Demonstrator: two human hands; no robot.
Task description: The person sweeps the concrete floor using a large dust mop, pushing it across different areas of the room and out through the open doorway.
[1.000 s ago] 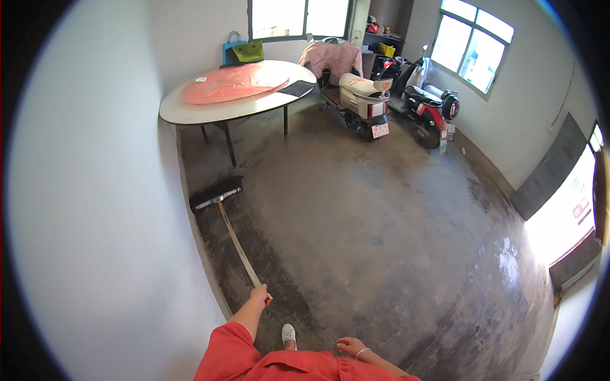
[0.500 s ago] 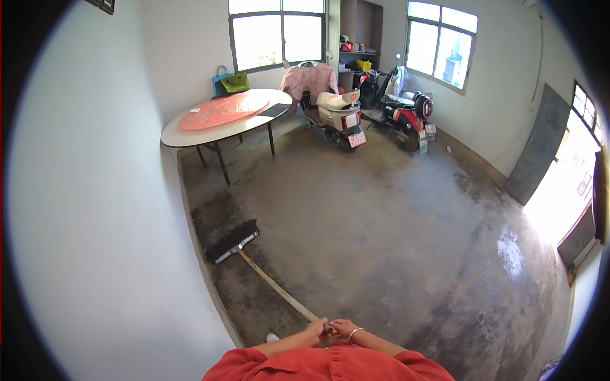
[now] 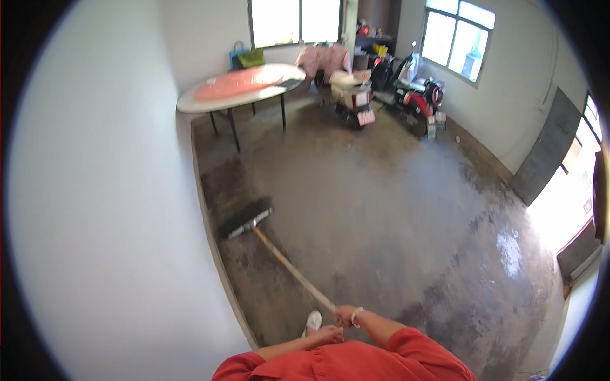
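Note:
A push broom with a wide head of dark bristles [image 3: 246, 219] rests on the floor near the left wall. Its long wooden handle [image 3: 292, 270] slants back toward me. My right hand [image 3: 345, 315], with a pale bracelet at the wrist, is wrapped round the upper handle. Closer to my body, my left hand [image 3: 327, 335] is closed at the butt end of the handle, which the fingers mostly hide. A white shoe [image 3: 312, 321] shows just ahead of my left forearm.
A round table [image 3: 190, 101] with a red covering stands by the far left wall. Two scooters, one beige [image 3: 349, 94] and one red and black [image 3: 416, 101], are parked at the back. The grey door [image 3: 546, 149] stands open at right. Damp dark patches mark the concrete floor.
My right hand has moved forward on the handle, and my left hand has drawn back to its end. The broom head is a little farther off. A shoe has come into view.

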